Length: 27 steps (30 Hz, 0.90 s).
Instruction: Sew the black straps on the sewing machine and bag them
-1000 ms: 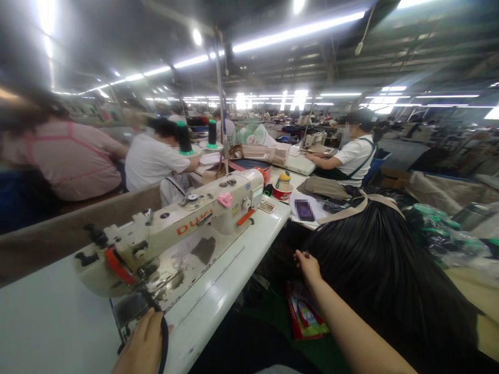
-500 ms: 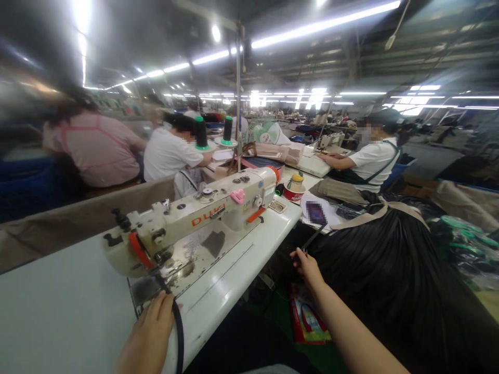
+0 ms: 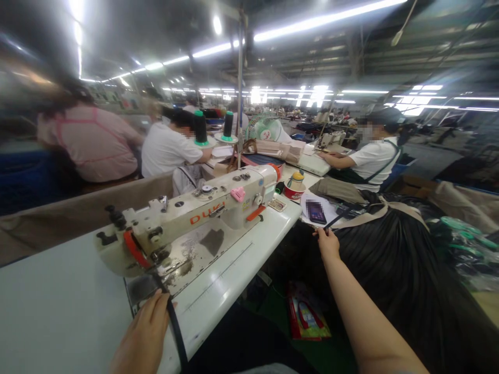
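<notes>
A sewing machine (image 3: pixel 218 208) with orange lettering stands on the pale table. My left hand (image 3: pixel 146 327) rests by its needle end, fingers together over a narrow black strap (image 3: pixel 177 332). That strap runs from under the presser area, through the fingers and down over the table's front edge. To the right, my right hand (image 3: pixel 328 243) is closed in a pinch on a black strip (image 3: pixel 338 218), beside a big draped bundle of black strips (image 3: pixel 393 265). Just beyond those fingers lies a phone (image 3: pixel 315 212) on white paper.
A red-and-white tub (image 3: pixel 294 192) and a small tray (image 3: pixel 278 205) sit past the machine. Two thread cones (image 3: pixel 200 129) stand behind it. Co-workers sit at left and at a machine on the right (image 3: pixel 376 161). A red bag (image 3: pixel 307 314) lies below the table.
My right hand has moved forward and slightly right, towards the phone, still pinching the black strip. My left hand stays by the needle end with the strap. The view has shifted slightly.
</notes>
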Available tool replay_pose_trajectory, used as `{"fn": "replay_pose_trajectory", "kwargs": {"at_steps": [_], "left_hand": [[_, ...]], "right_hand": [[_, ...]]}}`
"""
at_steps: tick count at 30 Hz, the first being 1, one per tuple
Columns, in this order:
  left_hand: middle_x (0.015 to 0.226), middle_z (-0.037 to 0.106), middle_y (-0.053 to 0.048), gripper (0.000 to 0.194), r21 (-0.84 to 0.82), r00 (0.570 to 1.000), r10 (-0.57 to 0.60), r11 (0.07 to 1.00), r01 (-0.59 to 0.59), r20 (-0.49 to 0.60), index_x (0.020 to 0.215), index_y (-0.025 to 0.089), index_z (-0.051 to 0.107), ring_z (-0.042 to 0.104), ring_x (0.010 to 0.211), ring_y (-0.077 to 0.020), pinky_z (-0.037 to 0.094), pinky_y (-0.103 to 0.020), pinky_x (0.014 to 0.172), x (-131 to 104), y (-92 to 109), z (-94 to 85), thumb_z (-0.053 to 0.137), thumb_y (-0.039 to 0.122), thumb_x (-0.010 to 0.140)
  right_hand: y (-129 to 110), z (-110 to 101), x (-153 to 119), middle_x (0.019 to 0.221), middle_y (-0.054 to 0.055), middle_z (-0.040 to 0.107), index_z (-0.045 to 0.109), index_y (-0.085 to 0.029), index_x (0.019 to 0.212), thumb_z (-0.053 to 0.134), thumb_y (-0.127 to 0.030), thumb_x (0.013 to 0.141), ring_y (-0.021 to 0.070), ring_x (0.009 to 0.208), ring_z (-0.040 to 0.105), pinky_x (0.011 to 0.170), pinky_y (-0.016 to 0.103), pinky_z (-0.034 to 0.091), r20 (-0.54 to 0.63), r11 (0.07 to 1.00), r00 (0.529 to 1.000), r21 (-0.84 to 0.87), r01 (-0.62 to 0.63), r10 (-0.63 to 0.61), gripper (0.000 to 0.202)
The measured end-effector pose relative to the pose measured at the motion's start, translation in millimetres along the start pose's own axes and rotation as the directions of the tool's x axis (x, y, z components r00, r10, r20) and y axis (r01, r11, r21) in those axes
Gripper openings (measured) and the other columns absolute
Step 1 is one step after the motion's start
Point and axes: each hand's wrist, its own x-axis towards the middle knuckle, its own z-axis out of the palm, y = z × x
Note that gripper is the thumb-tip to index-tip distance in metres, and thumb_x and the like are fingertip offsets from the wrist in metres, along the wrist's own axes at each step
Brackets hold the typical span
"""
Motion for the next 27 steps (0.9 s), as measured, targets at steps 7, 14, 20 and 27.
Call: {"fn": "replay_pose_trajectory", "kwargs": {"at_steps": [7, 14, 20, 27], "left_hand": [[0.136, 0.065, -0.013, 0.043, 0.036, 1.0, 0.022, 0.999, -0.023, 0.022, 0.132, 0.018, 0.061, 0.062, 0.125, -0.0279, 0.051, -0.041, 0.109, -2.7, -9.1, 6.0, 0.036, 0.029, 0.099], [0.135, 0.066, -0.014, 0.044, 0.019, 0.995, 0.075, 0.997, -0.076, 0.068, 0.128, 0.018, 0.064, 0.059, 0.13, -0.0303, 0.049, -0.045, 0.112, -6.2, -15.3, 5.1, 0.041, 0.024, 0.091], [0.133, 0.067, -0.013, 0.043, 0.056, 0.994, 0.064, 0.996, -0.069, 0.086, 0.127, 0.019, 0.065, 0.06, 0.128, -0.0296, 0.047, -0.044, 0.114, -7.1, -14.7, 3.7, 0.043, 0.022, 0.09], [0.143, 0.063, -0.014, 0.046, 0.095, 0.992, 0.005, 0.995, -0.017, 0.124, 0.133, 0.017, 0.061, 0.06, 0.129, -0.0293, 0.048, -0.042, 0.112, -10.8, -16.0, 1.2, 0.046, 0.023, 0.09]], "right_hand": [[-14.4, -15.3, 62.8, 0.117, 0.007, 0.069, 0.065, -0.017, 0.124, 0.064, -0.043, 0.101, 0.021, 0.099, 0.069, 0.088, 0.042, 0.058, 0.085, 0.983, 0.993, -0.168, -0.072, 0.087, 0.035], [-25.0, -8.9, 107.4, 0.127, 0.009, 0.066, 0.064, -0.019, 0.127, 0.064, -0.04, 0.101, 0.0222, 0.106, 0.067, 0.091, 0.043, 0.059, 0.169, 0.941, 0.965, -0.309, -0.141, 0.2, 0.033], [-19.0, -2.0, 121.4, 0.125, 0.009, 0.067, 0.065, -0.019, 0.126, 0.064, -0.04, 0.102, 0.0212, 0.103, 0.068, 0.089, 0.042, 0.06, 0.22, 0.917, 0.946, -0.372, -0.143, 0.237, 0.033], [-15.8, 3.2, 128.5, 0.123, 0.008, 0.067, 0.065, -0.018, 0.124, 0.063, -0.041, 0.102, 0.0208, 0.101, 0.068, 0.087, 0.04, 0.06, 0.24, 0.883, 0.93, -0.445, -0.149, 0.278, 0.032]]}}
